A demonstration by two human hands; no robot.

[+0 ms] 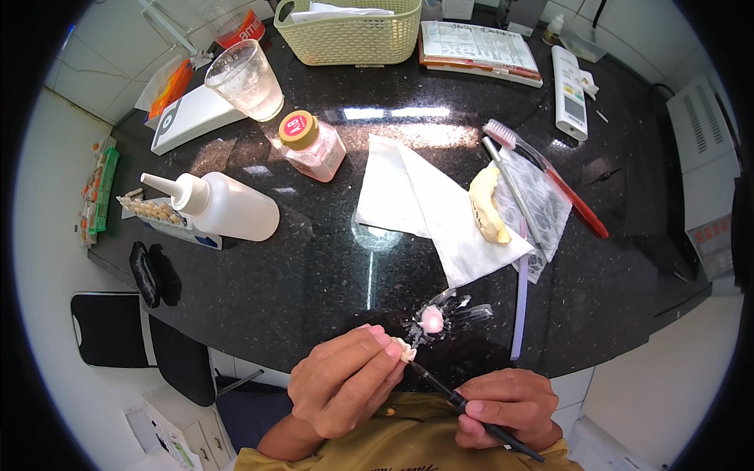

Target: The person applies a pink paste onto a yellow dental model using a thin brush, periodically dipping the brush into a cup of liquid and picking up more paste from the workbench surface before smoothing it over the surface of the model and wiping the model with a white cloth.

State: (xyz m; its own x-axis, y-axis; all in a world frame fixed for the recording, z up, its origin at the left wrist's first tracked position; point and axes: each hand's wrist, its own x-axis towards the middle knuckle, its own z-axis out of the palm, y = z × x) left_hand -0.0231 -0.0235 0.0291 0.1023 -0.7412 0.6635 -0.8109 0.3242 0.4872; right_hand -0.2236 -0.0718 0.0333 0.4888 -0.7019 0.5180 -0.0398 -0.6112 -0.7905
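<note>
My left hand [348, 378] pinches a small piece with cream-white false teeth [404, 351] between thumb and fingertips, just over the table's near edge. My right hand [510, 408] grips a slim black-handled tool [459, 402]. Its thin dark tip reaches the teeth; whether it is a brush or a blade is too small to tell. Just beyond the teeth, a soft pink lump [431, 319] sits on the dark tabletop amid clear, shiny smears. Farther back, a cream dental cast [488, 206] rests on folded white paper [424, 200].
A white nozzle bottle [236, 208], a gold-lidded jar of pink powder [314, 149] and a glass [247, 82] stand left. Right lie a red-handled toothbrush [561, 180], a metal rod [514, 192] and a lilac strip [520, 306]. A green basket [349, 39] is behind.
</note>
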